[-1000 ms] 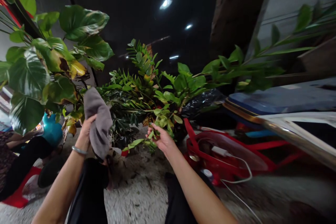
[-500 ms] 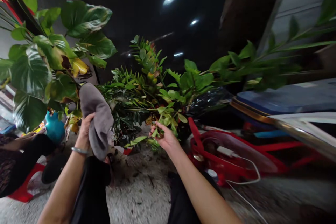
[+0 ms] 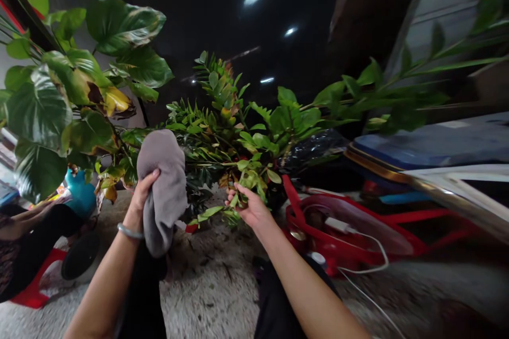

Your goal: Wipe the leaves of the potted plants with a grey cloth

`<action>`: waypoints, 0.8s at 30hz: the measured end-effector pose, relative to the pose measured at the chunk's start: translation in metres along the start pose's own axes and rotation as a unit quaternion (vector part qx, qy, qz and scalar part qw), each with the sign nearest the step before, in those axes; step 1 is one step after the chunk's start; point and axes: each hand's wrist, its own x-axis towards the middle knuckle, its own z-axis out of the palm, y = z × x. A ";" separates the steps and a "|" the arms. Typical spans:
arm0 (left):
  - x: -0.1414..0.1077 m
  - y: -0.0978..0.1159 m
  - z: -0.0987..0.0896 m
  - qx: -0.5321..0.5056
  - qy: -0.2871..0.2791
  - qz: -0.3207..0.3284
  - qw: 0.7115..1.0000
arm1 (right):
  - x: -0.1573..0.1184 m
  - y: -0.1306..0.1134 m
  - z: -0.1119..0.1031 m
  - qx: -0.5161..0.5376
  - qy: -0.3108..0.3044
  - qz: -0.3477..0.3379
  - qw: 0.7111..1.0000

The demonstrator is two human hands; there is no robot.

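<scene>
A grey cloth (image 3: 165,190) hangs from my left hand (image 3: 142,196), whose fingers are closed on it; a bracelet circles that wrist. My right hand (image 3: 247,205) pinches a leafy green stem (image 3: 210,213) low in front of the plants. Its leaves stick out to the left of my fingers. Behind both hands spreads a plant with small green leaves (image 3: 262,140), some of them yellowed. At the left stands a plant with large glossy leaves (image 3: 40,108), a few with yellow and brown patches.
On the right are a red plastic basket or stool (image 3: 338,233) with a white cable (image 3: 374,270), and a blue-topped surface (image 3: 433,143). A person (image 3: 40,238) sits at the left by a red stool (image 3: 37,283), a blue-green object (image 3: 80,193) and a dark round container (image 3: 81,257).
My left hand has moved right with the grey cloth, nearer to my right hand. My right hand stays on the stem in nearly the same place.
</scene>
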 end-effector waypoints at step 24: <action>0.024 -0.087 0.009 0.152 -0.138 -0.118 0.972 | -0.005 -0.001 0.003 -0.035 0.046 0.026 0.998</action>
